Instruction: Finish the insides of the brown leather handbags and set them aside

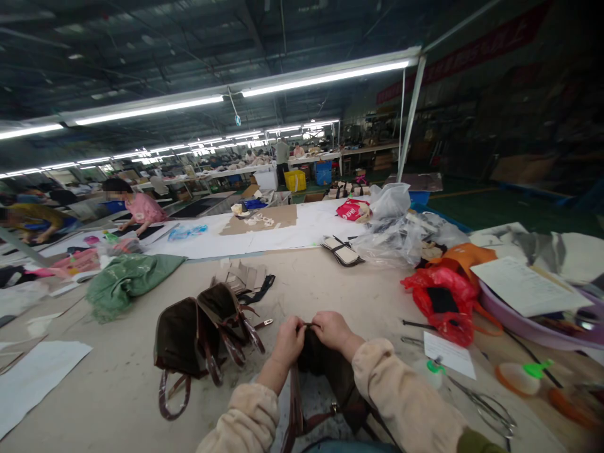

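Close in front of me is a dark brown handbag with reddish-brown straps, partly hidden behind my forearms. My left hand pinches its upper edge from the left. From the other side my right hand grips the same edge, the fingertips of both hands nearly meeting. Left of my hands, two similar dark brown bags, a larger one and another, stand side by side on the table. Their handles look wrapped in clear film.
Right of me are scissors, a green-capped bottle, a paper sheet, a red plastic bag and a purple basin. Green cloth lies at left. Beyond it a person in pink leans over the table.
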Tool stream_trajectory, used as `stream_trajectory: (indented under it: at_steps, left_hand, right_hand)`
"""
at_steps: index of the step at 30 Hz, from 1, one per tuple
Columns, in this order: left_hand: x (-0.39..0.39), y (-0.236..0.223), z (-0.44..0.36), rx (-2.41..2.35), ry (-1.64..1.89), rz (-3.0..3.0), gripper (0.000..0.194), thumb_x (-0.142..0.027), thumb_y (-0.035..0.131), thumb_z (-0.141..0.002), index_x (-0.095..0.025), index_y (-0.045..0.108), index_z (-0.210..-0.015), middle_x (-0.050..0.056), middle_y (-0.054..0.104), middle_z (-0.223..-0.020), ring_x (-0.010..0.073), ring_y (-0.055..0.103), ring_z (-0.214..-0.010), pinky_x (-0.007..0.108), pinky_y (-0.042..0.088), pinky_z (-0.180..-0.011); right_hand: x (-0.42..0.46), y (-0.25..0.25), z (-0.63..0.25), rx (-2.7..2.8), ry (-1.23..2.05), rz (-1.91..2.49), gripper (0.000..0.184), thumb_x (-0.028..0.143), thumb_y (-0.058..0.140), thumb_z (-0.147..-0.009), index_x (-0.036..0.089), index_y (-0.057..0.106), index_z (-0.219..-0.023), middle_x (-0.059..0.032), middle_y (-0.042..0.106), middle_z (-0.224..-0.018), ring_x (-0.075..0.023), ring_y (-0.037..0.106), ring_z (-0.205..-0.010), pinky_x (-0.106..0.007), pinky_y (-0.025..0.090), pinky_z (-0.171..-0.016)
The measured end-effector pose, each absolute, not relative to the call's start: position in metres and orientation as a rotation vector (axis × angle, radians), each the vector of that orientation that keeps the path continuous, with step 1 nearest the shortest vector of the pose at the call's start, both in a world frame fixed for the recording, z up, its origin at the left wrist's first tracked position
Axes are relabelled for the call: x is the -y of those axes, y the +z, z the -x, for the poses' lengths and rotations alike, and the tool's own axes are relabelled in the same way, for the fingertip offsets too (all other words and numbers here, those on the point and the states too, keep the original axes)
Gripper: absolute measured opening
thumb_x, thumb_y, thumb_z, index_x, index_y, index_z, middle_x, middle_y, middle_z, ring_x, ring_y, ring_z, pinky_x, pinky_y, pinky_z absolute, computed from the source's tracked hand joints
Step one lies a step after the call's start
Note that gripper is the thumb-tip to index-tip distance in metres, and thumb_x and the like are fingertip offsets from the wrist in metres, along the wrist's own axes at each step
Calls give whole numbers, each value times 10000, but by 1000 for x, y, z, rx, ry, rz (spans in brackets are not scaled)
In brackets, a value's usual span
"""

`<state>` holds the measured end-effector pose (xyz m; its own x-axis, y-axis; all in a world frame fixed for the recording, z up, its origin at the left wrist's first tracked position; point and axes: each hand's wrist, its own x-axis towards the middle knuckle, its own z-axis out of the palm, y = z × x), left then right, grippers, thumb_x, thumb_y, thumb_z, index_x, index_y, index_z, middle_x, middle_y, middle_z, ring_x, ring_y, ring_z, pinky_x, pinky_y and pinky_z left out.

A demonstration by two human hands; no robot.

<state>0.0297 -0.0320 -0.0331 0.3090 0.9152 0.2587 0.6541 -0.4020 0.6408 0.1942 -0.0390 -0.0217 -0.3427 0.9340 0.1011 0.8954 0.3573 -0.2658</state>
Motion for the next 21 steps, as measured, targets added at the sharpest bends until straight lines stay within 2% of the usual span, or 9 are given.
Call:
stream_trajectory:
  at_steps: [1, 4, 5, 9, 13, 16, 18, 21]
  left_hand:
    - [32, -34, -28, -1384, 856, -2110, 81, -169, 500, -725, -169, 525, -801, 34, 606, -797, 148, 567, -774, 283, 445, -725]
    - [32, -38, -20, -1374, 871, -1920, 388, -149, 582, -653, -163, 491, -1030, 55, 624, -955, 145, 591, -852, 289, 458, -785]
    - [32, -39, -17, -1388, 849, -1883, 423, -143, 592, -641, -160, 493, -1052, 60, 630, -966, 148, 596, -863, 295, 458, -800]
    - [34, -36, -12, -1461, 742, -1921, 289, -179, 588, -666, -166, 600, -954, 53, 666, -913, 174, 605, -868, 323, 456, -825]
    - [34, -29, -17, -1515, 721, -1973, 268, -201, 570, -701, -166, 632, -960, 64, 675, -944, 180, 609, -893, 323, 453, -844]
    - [33, -28, -21, -1543, 716, -1970, 255, -195, 553, -723, -158, 641, -959, 72, 678, -944, 175, 615, -892, 315, 456, -844]
    - [32, -28, -23, -1561, 711, -1963, 247, -197, 544, -736, -161, 645, -958, 70, 681, -937, 172, 618, -887, 313, 459, -841]
    - [30, -30, -22, -1573, 697, -1962, 229, -195, 529, -752, -171, 652, -944, 62, 686, -919, 170, 624, -871, 313, 463, -832]
  right_hand:
    - [39, -22, -195, 2387, 231, 1633, 242, 290, 428, -827, 197, 649, -792, -48, 640, -815, -156, 570, -786, -234, 390, -681]
    - [41, -24, -200, 2385, 221, 1602, 223, 290, 436, -830, 192, 635, -804, -45, 631, -822, -152, 566, -794, -229, 392, -681]
    - [42, -25, -202, 2385, 217, 1591, 225, 295, 436, -834, 191, 634, -802, -44, 628, -819, -151, 565, -793, -228, 393, -679]
    - [43, -26, -208, 2392, 199, 1563, 238, 305, 432, -843, 190, 637, -801, -48, 625, -818, -149, 567, -783, -225, 399, -672]
    - [43, -25, -213, 2405, 249, 1531, 250, 325, 435, -846, 196, 650, -834, -53, 633, -833, -151, 569, -794, -230, 406, -694]
    - [43, -24, -219, 2369, 328, 1497, 258, 359, 461, -832, 214, 643, -943, -51, 639, -883, -159, 568, -833, -244, 409, -741]
    - [44, -22, -224, 2315, 383, 1489, 348, 420, 513, -790, 223, 599, -1063, -55, 632, -943, -172, 565, -868, -258, 410, -772]
    - [47, -17, -224, 2251, 446, 1508, 586, 508, 601, -690, 223, 508, -1193, -74, 599, -1045, -202, 549, -945, -279, 404, -822]
